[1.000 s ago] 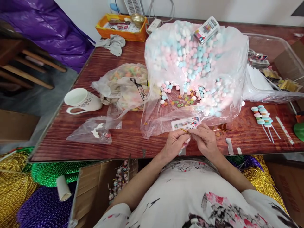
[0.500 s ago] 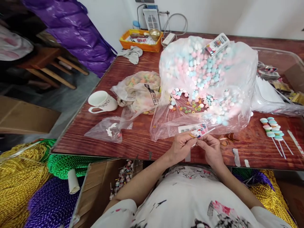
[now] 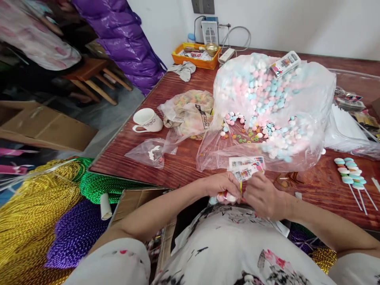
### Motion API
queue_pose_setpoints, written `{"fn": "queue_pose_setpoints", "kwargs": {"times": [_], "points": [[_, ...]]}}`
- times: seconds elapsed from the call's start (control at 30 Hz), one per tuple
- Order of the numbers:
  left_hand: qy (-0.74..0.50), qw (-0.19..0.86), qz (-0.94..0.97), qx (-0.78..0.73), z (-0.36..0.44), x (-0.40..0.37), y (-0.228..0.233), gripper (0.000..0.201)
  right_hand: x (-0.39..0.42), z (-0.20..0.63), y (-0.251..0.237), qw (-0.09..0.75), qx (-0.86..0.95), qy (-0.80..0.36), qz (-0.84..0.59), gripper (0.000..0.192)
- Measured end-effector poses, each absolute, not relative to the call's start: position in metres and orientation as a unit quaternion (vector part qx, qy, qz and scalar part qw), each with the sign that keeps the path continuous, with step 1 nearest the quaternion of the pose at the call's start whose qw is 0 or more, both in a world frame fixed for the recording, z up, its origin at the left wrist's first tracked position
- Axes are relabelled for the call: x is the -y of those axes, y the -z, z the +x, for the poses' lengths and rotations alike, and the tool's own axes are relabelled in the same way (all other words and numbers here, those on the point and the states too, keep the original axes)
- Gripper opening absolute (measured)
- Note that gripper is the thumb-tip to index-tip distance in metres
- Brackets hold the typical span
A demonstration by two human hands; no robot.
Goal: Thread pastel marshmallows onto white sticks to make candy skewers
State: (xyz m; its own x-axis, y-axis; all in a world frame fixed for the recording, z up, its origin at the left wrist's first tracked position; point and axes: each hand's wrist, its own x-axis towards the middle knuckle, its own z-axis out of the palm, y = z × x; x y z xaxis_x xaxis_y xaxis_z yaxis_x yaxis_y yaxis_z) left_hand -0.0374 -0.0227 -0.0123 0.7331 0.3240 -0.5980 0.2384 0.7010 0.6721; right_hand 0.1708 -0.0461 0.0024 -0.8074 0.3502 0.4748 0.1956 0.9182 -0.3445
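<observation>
A: Candy skewer (image 3: 226, 196), wrapped and pressed between both hands at the near edge of the table (image 3: 184, 166) — but start with the big things. The table is dark red wood grain, and the largest thing on it is the clear bag of pastel sweets (image 3: 267, 107), pink, blue and white, slumped open toward the person.

B: And beside that bag?

A: To its left lies a smaller bag of coloured ring sweets (image 3: 190, 113), then a white mug (image 3: 147, 120) tipped on its side, and a flat, nearly empty plastic bag (image 3: 151, 152) nearer the edge. At the far end stands an orange tray (image 3: 194, 57). On the right lie three finished candy skewers (image 3: 348, 174) with white sticks.

B: The hands?

A: The left hand (image 3: 221, 186) is curled closed around the candy skewer, whose pink and white pieces show under the fingers. The right hand (image 3: 263, 196) meets it just beside, thumb and forefinger pinched on a thin yellow-green twist tie (image 3: 240, 186) at the top of the wrapper. A printed label card (image 3: 247, 170) stands up from between the two hands.

B: Below the table?

A: Bundles of gold, green and purple cord (image 3: 44, 221), and a cardboard box (image 3: 133, 202).
</observation>
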Motion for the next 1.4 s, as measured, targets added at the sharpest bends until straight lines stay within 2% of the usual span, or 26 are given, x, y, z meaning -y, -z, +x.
{"fn": "queue_pose_setpoints", "kwargs": {"times": [0.07,0.13,0.4,0.67,0.8,0.87,0.9,1.0,1.07,1.13,1.2,1.3,1.37,1.4], "points": [[0.034,0.869,0.368,-0.328,-0.041,0.025,0.012,0.016,0.056,0.168,-0.012,0.268,0.961,-0.039,-0.063,0.022],[0.08,0.875,0.372,-0.301,-0.042,0.026,0.012,0.014,0.061,0.167,-0.016,0.277,0.961,-0.004,-0.022,0.024],[0.145,0.855,0.455,-0.202,-0.047,0.019,0.015,0.022,0.058,0.162,0.001,0.3,0.954,-0.027,0.001,0.028],[0.102,0.842,0.508,-0.154,-0.04,0.004,0.02,0.036,0.065,0.158,-0.001,0.282,0.955,-0.008,-0.088,0.017],[0.18,0.755,0.612,-0.153,-0.059,-0.028,0.002,0.036,0.067,0.156,-0.011,0.254,0.956,0.043,-0.14,0.021],[0.114,0.675,0.7,-0.204,-0.066,-0.031,-0.021,0.032,0.061,0.158,-0.011,0.227,0.96,0.06,-0.151,0.02],[0.042,0.609,0.754,-0.243,-0.067,-0.025,-0.035,0.028,0.055,0.159,-0.01,0.222,0.96,0.057,-0.163,0.02],[-0.179,0.354,0.864,-0.309,-0.06,0.014,-0.063,0.018,0.032,0.163,-0.009,0.262,0.935,-0.01,-0.241,0.021],[-0.189,0.268,0.916,-0.233,-0.049,0.039,-0.06,0.019,0.019,0.163,-0.013,0.331,0.887,-0.095,-0.309,0.022],[-0.145,0.249,0.945,-0.155,-0.04,0.045,-0.041,0.019,0.017,0.159,-0.02,0.393,0.826,-0.202,-0.35,0.022],[-0.145,0.255,0.923,-0.25,-0.038,0.032,-0.018,0.02,0.026,0.149,-0.022,0.417,0.763,-0.34,-0.358,0.02],[-0.315,0.334,0.813,-0.359,-0.048,0.003,-0.004,0.025,0.046,0.131,-0.008,0.367,0.67,-0.544,-0.348,0.018],[-0.412,0.367,0.751,-0.363,-0.056,-0.003,-0.005,0.029,0.052,0.122,0.007,0.341,0.647,-0.58,-0.358,0.019],[-0.438,0.378,0.728,-0.367,-0.059,-0.001,-0.006,0.035,0.051,0.118,0.015,0.352,0.662,-0.55,-0.369,0.02]]}}
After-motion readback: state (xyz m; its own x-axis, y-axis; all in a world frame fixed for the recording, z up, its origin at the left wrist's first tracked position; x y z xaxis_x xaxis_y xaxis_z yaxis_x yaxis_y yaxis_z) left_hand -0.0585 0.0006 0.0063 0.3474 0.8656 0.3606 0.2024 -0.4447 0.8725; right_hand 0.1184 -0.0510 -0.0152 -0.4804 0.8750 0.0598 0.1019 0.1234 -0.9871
